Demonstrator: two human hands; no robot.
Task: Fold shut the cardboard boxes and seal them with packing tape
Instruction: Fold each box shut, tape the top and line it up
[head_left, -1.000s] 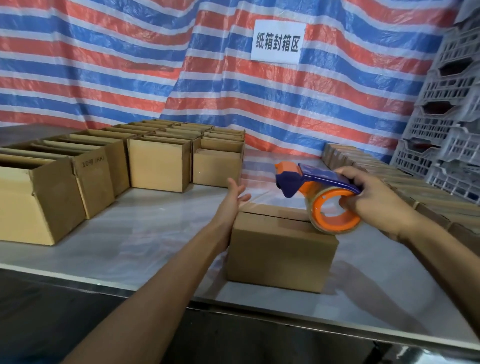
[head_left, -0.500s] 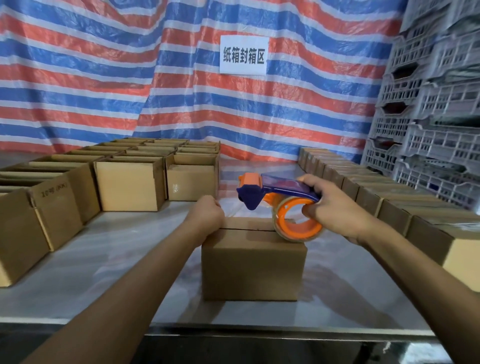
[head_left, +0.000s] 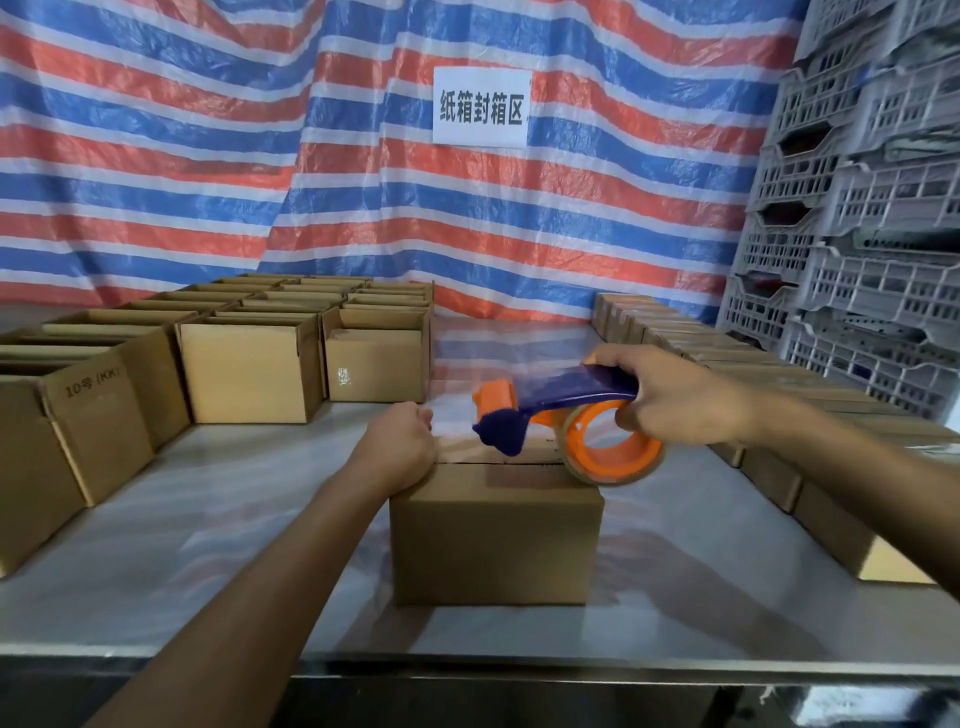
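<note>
My left hand (head_left: 400, 447), clenched, pins the box (head_left: 493, 530) at 9 o'clock; my right hand (head_left: 680, 397) grips the tape dispenser (head_left: 571, 388). If my fist slips, flaps could spring and tape wander off-seam.

A packing station, likely in a warehouse: open boxes (head_left: 249, 364) stand in rows on a table (head_left: 234, 519). A blurred row at right seems to be shut boxes (head_left: 670, 332). Grey crates (head_left: 883, 291) are stacked high, a striped tarp (head_left: 156, 171) serves as wall, and a paper sign (head_left: 480, 106) reads 纸箱封箱区.
</note>
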